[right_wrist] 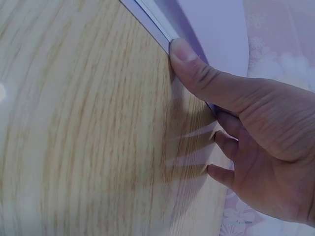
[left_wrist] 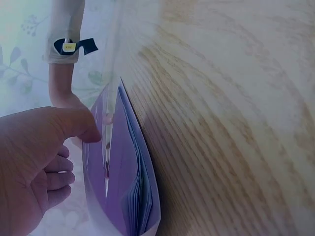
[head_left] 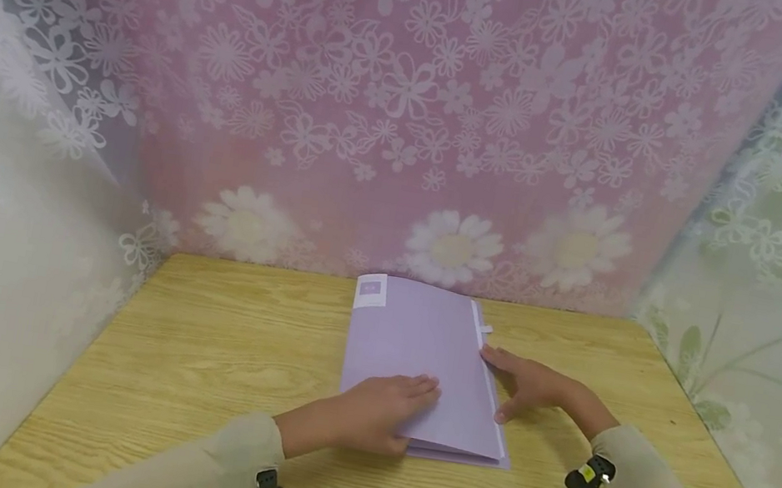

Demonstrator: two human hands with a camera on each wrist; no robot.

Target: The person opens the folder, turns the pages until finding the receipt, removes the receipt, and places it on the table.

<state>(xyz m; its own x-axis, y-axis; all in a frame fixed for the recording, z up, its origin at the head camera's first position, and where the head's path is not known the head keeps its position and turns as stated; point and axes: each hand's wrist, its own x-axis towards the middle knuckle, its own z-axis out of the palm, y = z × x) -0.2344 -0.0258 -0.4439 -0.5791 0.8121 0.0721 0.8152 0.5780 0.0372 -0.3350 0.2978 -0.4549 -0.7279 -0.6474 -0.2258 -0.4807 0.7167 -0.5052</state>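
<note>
A light purple display folder [head_left: 414,340] lies on the table, its front cover slightly raised at the near and right edges. A stack of inner pages [left_wrist: 135,187] shows under the cover in the left wrist view. My left hand [head_left: 377,411] rests on the cover's lower part with fingers extended, its thumb [left_wrist: 88,129] at the near edge. At the folder's right edge is my right hand [head_left: 529,383], fingers and thumb spread apart. Its thumb [right_wrist: 184,54] touches the folder's edge, and the fingertips meet the edge further up.
The wooden table [head_left: 235,322] is bounded by a pink flowered curtain [head_left: 396,110] behind and pale patterned sheets at both sides. A white label [head_left: 372,290] marks the cover's top left corner, and a small white tab [head_left: 488,329] sticks out at the right.
</note>
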